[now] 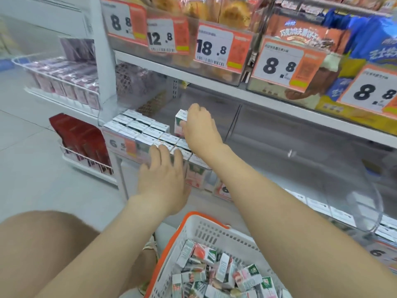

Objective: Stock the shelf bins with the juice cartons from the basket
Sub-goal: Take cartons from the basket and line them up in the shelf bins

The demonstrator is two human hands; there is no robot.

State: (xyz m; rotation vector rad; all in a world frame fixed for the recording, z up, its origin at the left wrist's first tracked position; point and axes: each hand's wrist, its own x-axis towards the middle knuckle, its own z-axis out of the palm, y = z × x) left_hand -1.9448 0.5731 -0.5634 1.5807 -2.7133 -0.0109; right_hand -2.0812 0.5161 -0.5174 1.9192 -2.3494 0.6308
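Many loose juice cartons point(223, 274): heaped every which way in the basket, so plenty of the task is left.
Basket point(214, 234): white with an orange rim, parked just below the arms, close enough that each reach to the shelf is short.
Left hand point(162, 177): fingers spread and nearly straight, resting on the tops of the front cartons. It grips nothing, and is probably steadying the row so it does not tip.
Stocked rows point(139, 127): upright cartons packed touching one another, filling the left part of the bin.
Right hand point(200, 125): fingers wrapped round one carton, holding it from the right side.
Held carton point(179, 123): upright, at the right edge of the stocked rows and level with their tops. It appears about to be slotted in beside them.
Shelf bin point(217, 104): bare grey floor to the right and behind, so there is room for many more.
Price tags point(213, 47): hanging from the snack shelf above, clear of the work.
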